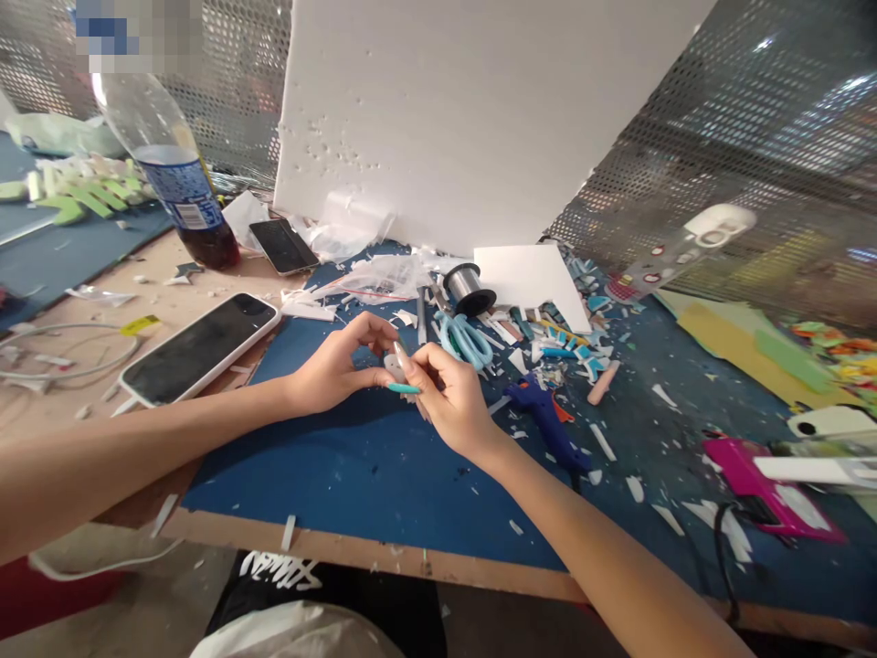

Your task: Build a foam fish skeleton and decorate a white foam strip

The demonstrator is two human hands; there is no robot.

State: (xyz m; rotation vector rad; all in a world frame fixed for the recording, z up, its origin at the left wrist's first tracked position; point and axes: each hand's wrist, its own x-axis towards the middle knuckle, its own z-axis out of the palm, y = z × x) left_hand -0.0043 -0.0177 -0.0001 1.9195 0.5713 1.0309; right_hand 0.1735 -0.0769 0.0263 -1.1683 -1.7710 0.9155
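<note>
— What's in the hands?
— A small whitish piece (393, 365), near the middle of the frame, above the blue mat (329, 484). Most of it is covered by fingers, so its full shape can't be told.
— How is it held?
— The left hand (332, 367) pinches it from the left, thumb below and forefinger curled over. The right hand (452, 397) has its fingertips closed on it from the other side.
— And that teal strip (404, 388)?
— It lies at the left thumb's tip. It could be a long nail; I can't say for sure.
— What's nearest?
— Light-blue looped handles (467, 341) just beyond the right hand, then a spool of silvery wire (469, 289) at the centre, with a white card (524, 274) beside it. Right of centre lies a dark-blue glue gun (552, 420), scraps scattered around it.
— Further out?
— At the left, a phone in a white case (202, 352) lies face up; above it, a smaller dark phone (284, 245). A bottle with a blue label (176, 187) and some dark drink stands at the upper left. A white board (445, 100) fills the top middle. At the lower right there's a magenta device (774, 489), and above it yellow and green sheets (744, 347).
</note>
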